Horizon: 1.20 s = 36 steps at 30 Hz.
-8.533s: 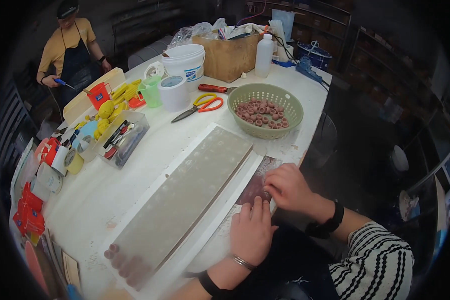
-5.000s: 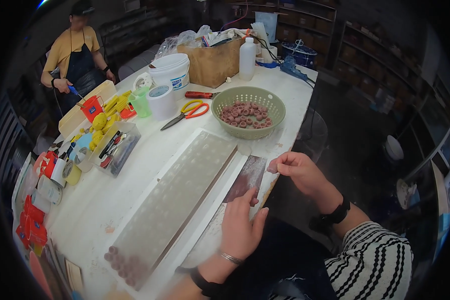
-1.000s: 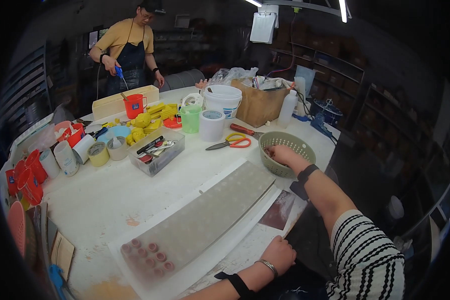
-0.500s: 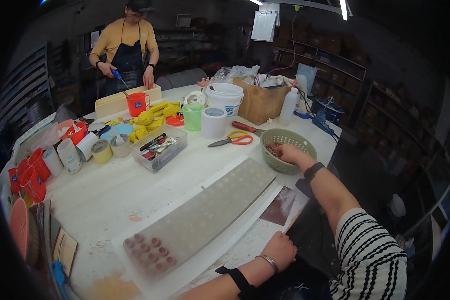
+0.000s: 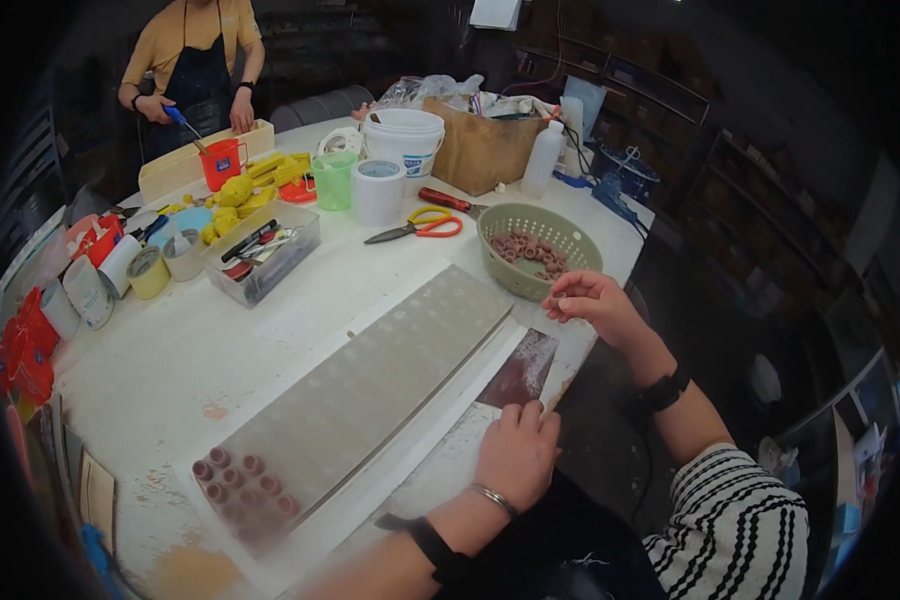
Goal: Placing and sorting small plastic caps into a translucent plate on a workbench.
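My right hand point(image 5: 602, 308) is raised at the near rim of an olive-green plastic colander point(image 5: 494, 262), thumb and fingers pinched on a small reddish-brown ring-shaped piece point(image 5: 559, 297). Many similar pieces point(image 5: 526, 252) lie loose in the colander. At the table's near edge my left hand point(image 5: 518, 452) rests with fingers extended and slightly bent, nothing seen in it. Just beyond its fingertips lies a dark reddish-brown sheet point(image 5: 520, 368) dusted with white. A long grey slab point(image 5: 360, 365) stretches diagonally before me, with several ring pieces point(image 5: 232, 477) grouped upright on its near left end.
Red-and-yellow-handled scissors point(image 5: 415, 225) and a red-handled tool point(image 5: 445, 200) lie beyond the slab. A clear tool box point(image 5: 262, 255), white tape roll point(image 5: 379, 193), bucket point(image 5: 403, 143), cardboard box point(image 5: 485, 148) and bottle point(image 5: 543, 160) stand farther back. A person point(image 5: 195, 80) works across the table.
My right hand has come out of the colander toward me with a ring piece in its fingers. My left hand has moved up to the dark sheet, its fingers extending. The view has shifted.
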### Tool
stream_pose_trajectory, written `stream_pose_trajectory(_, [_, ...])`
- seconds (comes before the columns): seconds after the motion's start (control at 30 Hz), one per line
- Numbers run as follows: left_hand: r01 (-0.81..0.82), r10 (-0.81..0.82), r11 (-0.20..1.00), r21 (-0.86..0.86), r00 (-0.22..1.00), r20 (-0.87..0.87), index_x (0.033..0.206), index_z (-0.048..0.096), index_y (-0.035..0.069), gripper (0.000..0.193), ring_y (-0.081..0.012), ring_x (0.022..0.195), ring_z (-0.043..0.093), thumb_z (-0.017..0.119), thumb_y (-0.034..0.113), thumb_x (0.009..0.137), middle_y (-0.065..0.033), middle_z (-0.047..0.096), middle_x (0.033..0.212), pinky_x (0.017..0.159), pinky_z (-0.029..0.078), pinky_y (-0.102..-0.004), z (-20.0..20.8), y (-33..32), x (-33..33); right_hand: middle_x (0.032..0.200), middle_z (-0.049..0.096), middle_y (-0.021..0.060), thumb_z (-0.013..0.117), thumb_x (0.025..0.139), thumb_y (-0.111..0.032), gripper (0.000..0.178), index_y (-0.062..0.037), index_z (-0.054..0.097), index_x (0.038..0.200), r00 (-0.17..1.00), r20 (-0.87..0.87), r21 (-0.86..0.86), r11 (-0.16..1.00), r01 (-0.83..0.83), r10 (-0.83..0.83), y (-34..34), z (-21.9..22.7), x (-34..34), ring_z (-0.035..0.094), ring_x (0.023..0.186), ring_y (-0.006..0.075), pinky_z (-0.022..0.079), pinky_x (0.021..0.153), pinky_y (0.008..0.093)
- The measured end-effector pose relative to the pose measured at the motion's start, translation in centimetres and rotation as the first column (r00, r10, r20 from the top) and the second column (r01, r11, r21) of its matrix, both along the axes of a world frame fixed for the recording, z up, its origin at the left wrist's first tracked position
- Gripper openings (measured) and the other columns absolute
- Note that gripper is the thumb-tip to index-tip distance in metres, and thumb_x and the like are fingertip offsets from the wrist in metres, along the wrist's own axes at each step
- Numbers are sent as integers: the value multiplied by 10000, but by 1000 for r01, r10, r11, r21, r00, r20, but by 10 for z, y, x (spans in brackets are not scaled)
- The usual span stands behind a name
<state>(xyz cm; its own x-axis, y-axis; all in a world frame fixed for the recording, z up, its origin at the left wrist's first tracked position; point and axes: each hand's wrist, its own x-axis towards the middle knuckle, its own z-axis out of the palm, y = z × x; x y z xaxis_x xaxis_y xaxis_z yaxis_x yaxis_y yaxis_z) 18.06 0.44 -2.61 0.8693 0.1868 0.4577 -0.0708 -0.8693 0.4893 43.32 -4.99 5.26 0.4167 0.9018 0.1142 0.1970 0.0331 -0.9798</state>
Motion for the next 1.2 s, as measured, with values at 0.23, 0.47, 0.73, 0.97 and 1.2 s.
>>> stream_pose_trajectory(0.23, [-155, 158, 983, 102, 987, -25, 1309, 568, 19, 651, -323, 1162, 506, 806, 247, 748, -137, 545, 1332, 876, 478, -425, -4, -1, 2, 962, 716, 81, 757, 826, -141, 188, -77, 716, 998, 483, 870, 58, 994, 95, -97, -34, -57, -42, 659, 917, 273, 527, 825, 381])
stream_pose_trajectory(0.47, [-137, 151, 978, 154, 985, -84, 1318, 571, 2, 679, -317, 1179, 502, 810, 278, 746, -128, 543, 1384, 878, 446, -421, -2, -2, 0, 1004, 700, 76, 751, 801, -69, 99, -62, 709, 890, 425, 868, 222, 966, 130, -256, -42, -73, -57, 641, 943, 291, 528, 803, 384])
stream_pose_trajectory(0.73, [-146, 168, 975, 168, 978, -123, 1329, 573, 3, 679, -327, 1204, 498, 794, 306, 763, -132, 538, 1402, 906, 430, -425, 3, 1, -6, 954, 694, 90, 774, 772, -61, 144, -54, 682, 882, 513, 809, 211, 956, 203, -287, -26, -73, -60, 639, 912, 304, 531, 778, 387])
stream_pose_trajectory(0.97, [-132, 157, 983, 129, 967, -202, 1388, 513, -21, 722, -314, 1304, 444, 753, 330, 804, -163, 471, 1476, 981, 419, -390, -15, -9, 6, 932, 657, 131, 752, 746, -26, 151, -27, 666, 869, 419, 865, 207, 957, 203, -276, -30, -82, -52, 614, 896, 342, 509, 791, 420])
stream_pose_trajectory(1.2, [-164, 206, 970, 179, 945, -253, 1394, 506, -35, 755, -312, 1353, 409, 751, 353, 794, -177, 465, 1476, 1027, 394, -353, -18, -12, 14, 937, 605, 166, 692, 763, 8, 134, 3, 613, 871, 481, 846, 208, 973, 102, -231, -28, -87, -67, 583, 907, 358, 470, 798, 430])
